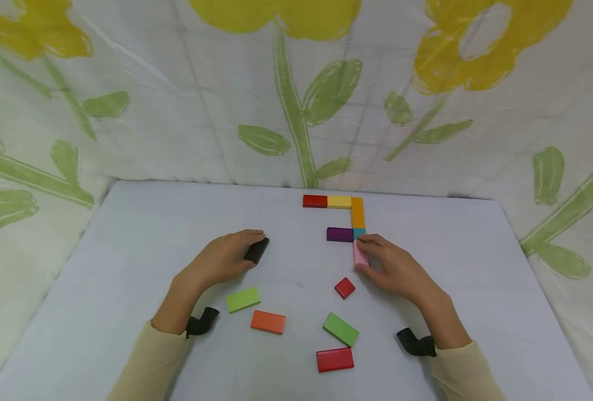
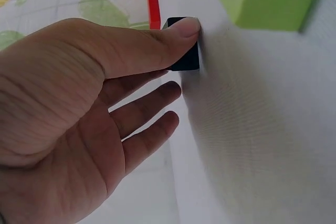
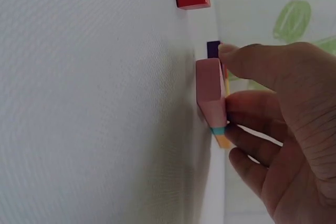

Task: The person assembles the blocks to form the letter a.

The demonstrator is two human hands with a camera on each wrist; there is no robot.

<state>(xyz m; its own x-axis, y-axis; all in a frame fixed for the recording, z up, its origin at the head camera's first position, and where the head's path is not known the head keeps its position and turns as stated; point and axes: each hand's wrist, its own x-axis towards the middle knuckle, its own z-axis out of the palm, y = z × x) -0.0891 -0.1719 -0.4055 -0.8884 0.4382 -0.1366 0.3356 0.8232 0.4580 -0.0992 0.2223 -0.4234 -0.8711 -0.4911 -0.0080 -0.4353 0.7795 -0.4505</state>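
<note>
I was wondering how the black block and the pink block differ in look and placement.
The black block is very dark, while the pink block is pale. The black block sits apart from the other blocks; the pink block lines up end-on with the teal block. The left hand pinches the black block, while the right hand holds the pink block. Both are oblong.

black blk (image 1: 258, 252): rect., dark, slanted, pinched in l. hand (image 1: 223, 259), well left of purple blk (image 1: 339, 234). pink blk (image 1: 360, 256): rect., lengthwise, far end against teal blk (image 1: 358, 232), approx. in line w/ it, gripped by r. hand (image 1: 395, 267).
</note>
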